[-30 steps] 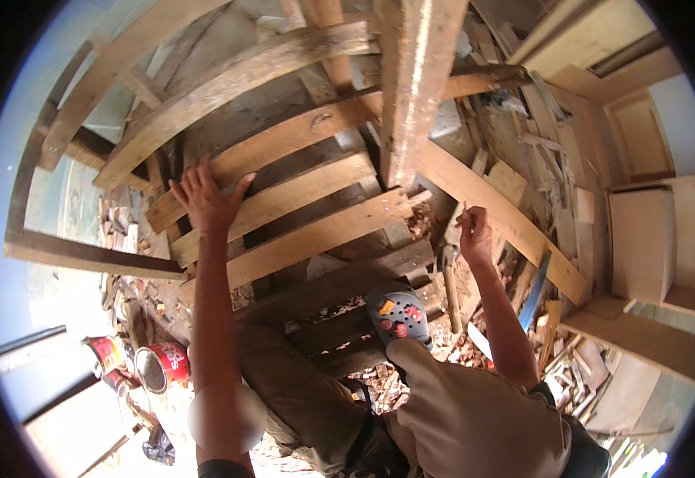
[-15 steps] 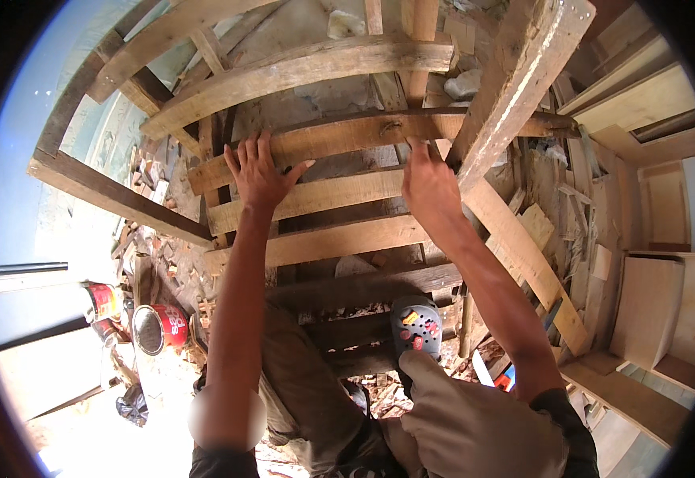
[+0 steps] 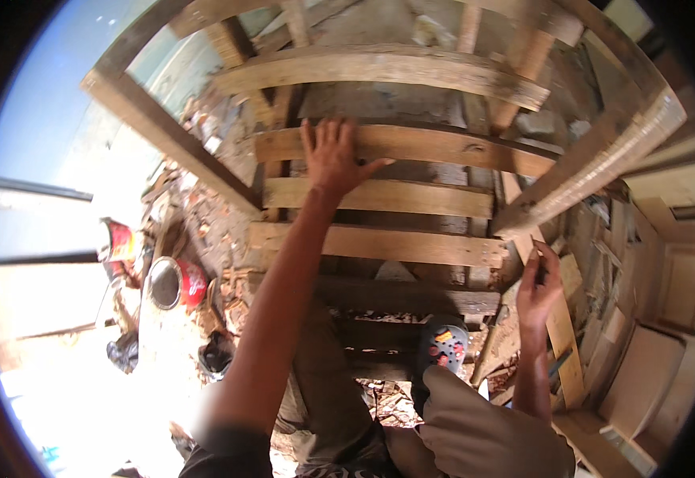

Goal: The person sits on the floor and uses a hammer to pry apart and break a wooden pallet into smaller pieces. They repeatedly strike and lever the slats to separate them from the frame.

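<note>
My left hand (image 3: pixel 335 159) lies with spread fingers on a brown wooden plank (image 3: pixel 435 147), one of several slats laid across a rough timber frame. Beside the frame's right edge, clear of the slats, my right hand (image 3: pixel 540 287) is raised with its fingers drawn together. Whatever is between those fingertips, if anything, is too small to make out. Below the plank run two paler slats, a middle one (image 3: pixel 379 196) and a lower one (image 3: pixel 395 244). A thick upright post (image 3: pixel 594 163) slants up at the right, near my right hand.
My foot in a grey clog (image 3: pixel 444 344) stands on dark lower boards (image 3: pixel 403 296). Left of the frame, a red can (image 3: pixel 192 284) and a second can (image 3: pixel 120 241) sit amid wood scraps. Plywood boxes (image 3: pixel 646 370) and loose boards line the right side.
My right hand has left the plank and moved down and right, beyond the frame's edge. My left hand stays on the plank. The whole view has shifted, with the frame now farther right.
</note>
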The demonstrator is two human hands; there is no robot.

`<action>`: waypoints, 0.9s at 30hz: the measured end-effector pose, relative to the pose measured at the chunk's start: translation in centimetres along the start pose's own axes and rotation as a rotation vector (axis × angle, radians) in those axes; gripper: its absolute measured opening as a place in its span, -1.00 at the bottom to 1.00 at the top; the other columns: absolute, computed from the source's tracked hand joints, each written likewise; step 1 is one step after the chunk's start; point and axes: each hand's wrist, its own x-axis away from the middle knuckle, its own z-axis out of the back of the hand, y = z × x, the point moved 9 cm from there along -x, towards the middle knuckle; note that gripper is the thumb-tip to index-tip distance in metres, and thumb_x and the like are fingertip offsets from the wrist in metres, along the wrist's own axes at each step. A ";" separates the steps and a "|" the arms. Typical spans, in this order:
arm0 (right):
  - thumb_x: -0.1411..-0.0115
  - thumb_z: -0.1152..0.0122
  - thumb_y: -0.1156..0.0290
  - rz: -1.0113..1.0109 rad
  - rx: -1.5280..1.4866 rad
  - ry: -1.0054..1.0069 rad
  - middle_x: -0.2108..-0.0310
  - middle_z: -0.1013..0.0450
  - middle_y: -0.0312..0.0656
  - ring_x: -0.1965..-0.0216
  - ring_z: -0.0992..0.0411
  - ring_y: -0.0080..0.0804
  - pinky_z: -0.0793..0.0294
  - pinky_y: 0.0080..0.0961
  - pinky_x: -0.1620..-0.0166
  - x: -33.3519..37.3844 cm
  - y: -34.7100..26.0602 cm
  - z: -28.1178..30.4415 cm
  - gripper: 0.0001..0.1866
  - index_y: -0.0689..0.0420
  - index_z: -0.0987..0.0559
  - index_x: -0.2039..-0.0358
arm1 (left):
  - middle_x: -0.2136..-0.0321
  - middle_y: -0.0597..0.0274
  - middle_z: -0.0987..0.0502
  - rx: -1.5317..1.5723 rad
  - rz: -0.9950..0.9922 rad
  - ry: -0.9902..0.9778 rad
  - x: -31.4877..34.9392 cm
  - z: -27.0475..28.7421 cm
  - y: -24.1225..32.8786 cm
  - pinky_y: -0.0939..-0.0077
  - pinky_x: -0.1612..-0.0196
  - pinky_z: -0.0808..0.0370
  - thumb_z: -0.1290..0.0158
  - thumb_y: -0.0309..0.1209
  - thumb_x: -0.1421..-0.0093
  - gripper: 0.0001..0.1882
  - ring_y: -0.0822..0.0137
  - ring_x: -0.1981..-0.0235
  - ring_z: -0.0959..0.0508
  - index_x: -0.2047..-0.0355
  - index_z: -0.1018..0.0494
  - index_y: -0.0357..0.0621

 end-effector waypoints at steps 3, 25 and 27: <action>-0.33 -0.14 0.52 0.057 -0.055 -0.095 0.57 -0.43 -0.28 0.56 -0.31 -0.65 -0.34 -0.58 0.48 -0.5 -2.7 -2.6 -0.81 0.24 -0.54 0.07 | -0.10 0.01 -0.40 0.043 0.009 0.023 0.4 -0.3 -0.9 -0.26 -0.42 0.21 -0.17 0.43 0.09 0.05 -0.02 -0.26 -0.28 -0.17 -0.34 -0.16; -0.36 -0.10 0.49 -0.048 -0.035 -0.247 0.42 -0.51 -0.17 0.37 -0.41 -0.53 -0.44 -0.52 0.25 0.7 0.5 -7.4 -0.82 0.27 -0.56 0.08 | -0.04 0.04 -0.45 0.110 0.001 0.077 -0.5 -0.2 -1.5 -0.21 -0.42 0.14 -0.16 0.48 0.16 0.05 0.03 -0.20 -0.35 -0.10 -0.41 -0.14; -0.37 -0.07 0.52 -0.096 -0.033 -0.286 0.42 -0.50 -0.17 0.38 -0.40 -0.53 -0.43 -0.52 0.27 1.6 -0.4 -7.8 -0.82 0.26 -0.56 0.07 | -0.03 0.04 -0.45 0.113 -0.002 0.077 -0.6 -0.3 -1.4 -0.21 -0.42 0.14 -0.17 0.47 0.16 0.05 0.02 -0.20 -0.35 -0.10 -0.41 -0.14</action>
